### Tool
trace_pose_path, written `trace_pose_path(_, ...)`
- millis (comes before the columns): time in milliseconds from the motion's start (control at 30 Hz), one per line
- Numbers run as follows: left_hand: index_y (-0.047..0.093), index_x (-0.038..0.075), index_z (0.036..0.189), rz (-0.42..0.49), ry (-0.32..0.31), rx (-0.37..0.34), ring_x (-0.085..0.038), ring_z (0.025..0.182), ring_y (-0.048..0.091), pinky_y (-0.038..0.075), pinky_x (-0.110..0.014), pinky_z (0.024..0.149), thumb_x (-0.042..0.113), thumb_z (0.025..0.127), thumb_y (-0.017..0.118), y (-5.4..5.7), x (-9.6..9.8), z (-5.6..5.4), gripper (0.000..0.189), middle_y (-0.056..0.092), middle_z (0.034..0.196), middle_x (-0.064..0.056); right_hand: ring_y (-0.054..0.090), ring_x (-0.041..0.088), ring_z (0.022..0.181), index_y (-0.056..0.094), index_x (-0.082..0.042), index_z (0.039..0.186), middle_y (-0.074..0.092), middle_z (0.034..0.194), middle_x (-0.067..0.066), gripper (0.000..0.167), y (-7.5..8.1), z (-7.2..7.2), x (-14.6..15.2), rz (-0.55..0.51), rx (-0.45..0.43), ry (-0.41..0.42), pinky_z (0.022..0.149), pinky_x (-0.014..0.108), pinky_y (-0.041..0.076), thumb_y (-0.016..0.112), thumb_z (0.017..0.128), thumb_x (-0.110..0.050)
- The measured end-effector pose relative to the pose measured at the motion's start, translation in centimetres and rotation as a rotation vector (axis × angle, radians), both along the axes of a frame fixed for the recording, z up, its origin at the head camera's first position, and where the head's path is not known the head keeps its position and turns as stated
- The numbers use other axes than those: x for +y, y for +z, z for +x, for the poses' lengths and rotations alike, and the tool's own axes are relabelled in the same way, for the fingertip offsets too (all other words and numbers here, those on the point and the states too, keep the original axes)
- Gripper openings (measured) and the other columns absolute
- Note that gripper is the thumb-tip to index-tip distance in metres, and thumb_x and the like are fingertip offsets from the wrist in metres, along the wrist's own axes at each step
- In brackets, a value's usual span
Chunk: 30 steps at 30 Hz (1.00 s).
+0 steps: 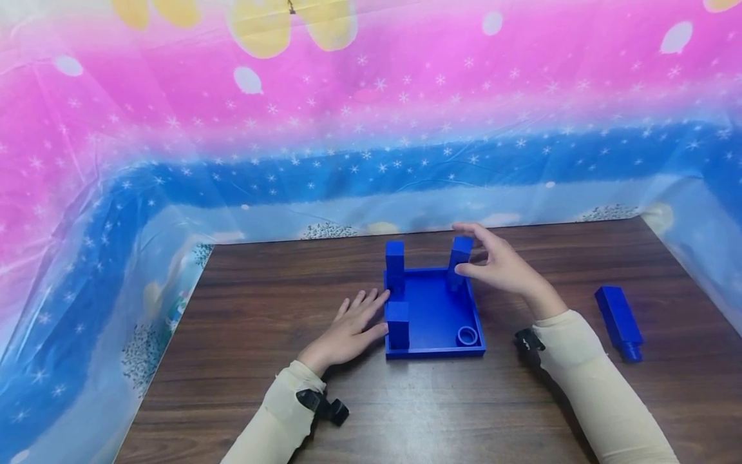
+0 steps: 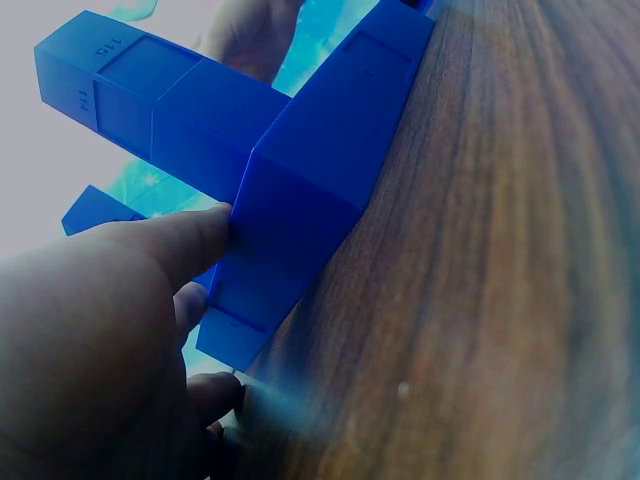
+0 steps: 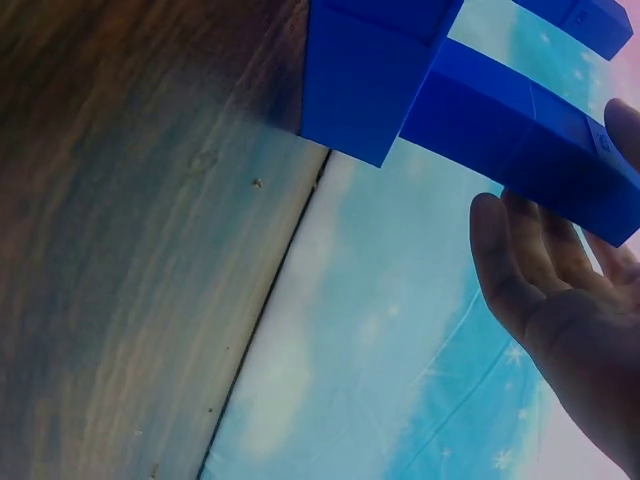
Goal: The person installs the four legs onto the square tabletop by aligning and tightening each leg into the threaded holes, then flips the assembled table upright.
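In the head view, the tray (image 1: pixel 435 354) sits on the table (image 1: pixel 249 335) between the hands, with a near left post (image 1: pixel 398 325), a far left post (image 1: pixel 395 264) and a far right post (image 1: pixel 462 248) standing in its corners; the near right corner shows only a ring (image 1: pixel 467 345). The left hand (image 1: pixel 350 328) is unclenched, fingers extended to the tray's left side; it grasps nothing. The right hand (image 1: pixel 510 270) reaches about the top of the far right post, thumb in front. The loose post (image 1: pixel 620 319) lies well to the right, its narrow end towards the person, and might be knocked by the right forearm if that swung out. In the left wrist view, one fingertip meets the tray's wall; should that light bracing slip, a sideways push could slide or turn the tray. In the right wrist view, the fingers lie along the far right post with the thumb opposite, but I cannot tell whether they grip or have let go; pulling away while touching could tilt the post if it is poorly seated.
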<state>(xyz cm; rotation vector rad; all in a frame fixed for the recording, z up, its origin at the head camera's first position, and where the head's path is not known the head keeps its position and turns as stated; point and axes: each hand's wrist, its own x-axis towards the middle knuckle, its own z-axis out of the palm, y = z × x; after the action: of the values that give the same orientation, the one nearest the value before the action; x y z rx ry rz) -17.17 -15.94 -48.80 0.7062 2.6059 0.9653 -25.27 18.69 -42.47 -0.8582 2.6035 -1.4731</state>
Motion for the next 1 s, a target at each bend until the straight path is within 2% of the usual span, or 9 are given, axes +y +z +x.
trace_pose_path(133, 0.02, 0.027, 0.171, 0.005, 0.001, 0.003, -0.031, 0.163, 0.0, -0.005, -0.056, 0.128, 0.05, 0.112, 0.046, -0.11, -0.02, -0.03, 0.068, 0.016, 0.175, -0.011, 0.06, 0.045, 0.129, 0.036, -0.003, 0.161, 0.051, 0.153, 0.027, 0.08, -0.34, -0.37, 0.32, -0.063, -0.046, 0.064, 0.098, 0.052, 0.057, 0.073, 0.092, 0.009)
trace_pose_path(300, 0.02, 0.028, 0.171, 0.005, 0.002, 0.004, -0.031, 0.163, 0.0, -0.006, -0.056, 0.128, 0.05, 0.111, 0.046, -0.14, -0.01, -0.06, 0.069, 0.016, 0.175, -0.011, 0.059, 0.042, 0.13, 0.032, -0.002, 0.162, 0.052, 0.152, 0.029, 0.081, -0.6, -0.63, 0.63, -0.135, -0.112, 0.117, 0.085, 0.033, 0.057, 0.06, 0.089, 0.02)
trace_pose_path(500, 0.02, 0.027, 0.171, 0.003, 0.002, 0.005, -0.031, 0.163, 0.001, -0.005, -0.056, 0.128, 0.05, 0.111, 0.046, -0.11, -0.01, -0.04, 0.069, 0.016, 0.175, -0.011, 0.055, 0.043, 0.135, 0.032, -0.001, 0.162, 0.052, 0.152, 0.031, 0.079, -0.65, -0.76, 0.64, -0.13, -0.129, 0.121, 0.078, 0.029, 0.055, 0.058, 0.091, 0.02)
trace_pose_path(600, 0.02, 0.027, 0.171, 0.0, 0.002, 0.002, -0.031, 0.163, 0.0, -0.005, -0.056, 0.129, 0.051, 0.112, 0.045, -0.13, -0.03, -0.03, 0.069, 0.016, 0.175, -0.011, 0.051, 0.044, 0.138, 0.032, -0.002, 0.163, 0.05, 0.154, 0.031, 0.078, -0.6, -0.73, 0.6, -0.117, -0.13, 0.114, 0.071, 0.029, 0.054, 0.059, 0.092, 0.018)
trace_pose_path(667, 0.019, 0.027, 0.171, 0.0, 0.002, 0.001, -0.03, 0.163, 0.0, -0.005, -0.056, 0.129, 0.051, 0.112, 0.045, -0.15, -0.03, -0.03, 0.069, 0.015, 0.176, -0.01, 0.047, 0.044, 0.143, 0.032, -0.003, 0.163, 0.045, 0.158, 0.029, 0.078, -0.54, -0.67, 0.57, -0.104, -0.122, 0.108, 0.073, 0.03, 0.054, 0.06, 0.092, 0.017)
trace_pose_path(833, 0.02, 0.027, 0.171, 0.003, 0.002, -0.002, -0.031, 0.163, 0.0, -0.006, -0.056, 0.128, 0.051, 0.111, 0.045, -0.07, 0.01, -0.05, 0.069, 0.015, 0.176, -0.011, 0.035, 0.042, 0.152, 0.033, -0.004, 0.163, 0.035, 0.168, 0.02, 0.079, -0.44, -0.58, 0.49, -0.06, -0.088, 0.084, 0.096, 0.046, 0.052, 0.065, 0.093, 0.013)
trace_pose_path(900, 0.02, 0.027, 0.171, 0.006, 0.001, -0.003, -0.03, 0.163, 0.0, -0.006, -0.056, 0.128, 0.051, 0.111, 0.045, -0.06, 0.02, -0.07, 0.069, 0.015, 0.176, -0.011, 0.033, 0.042, 0.153, 0.034, -0.004, 0.163, 0.034, 0.168, 0.019, 0.079, -0.5, -0.58, 0.49, -0.054, -0.082, 0.077, 0.101, 0.054, 0.049, 0.066, 0.093, 0.012)
trace_pose_path(1000, 0.02, 0.027, 0.171, 0.008, 0.0, -0.002, -0.031, 0.163, 0.0, -0.006, -0.056, 0.128, 0.051, 0.112, 0.045, -0.11, 0.01, -0.11, 0.069, 0.015, 0.176, -0.011, 0.032, 0.043, 0.154, 0.034, -0.004, 0.163, 0.033, 0.168, 0.02, 0.079, -0.53, -0.55, 0.49, -0.053, -0.081, 0.072, 0.104, 0.06, 0.046, 0.067, 0.093, 0.011)
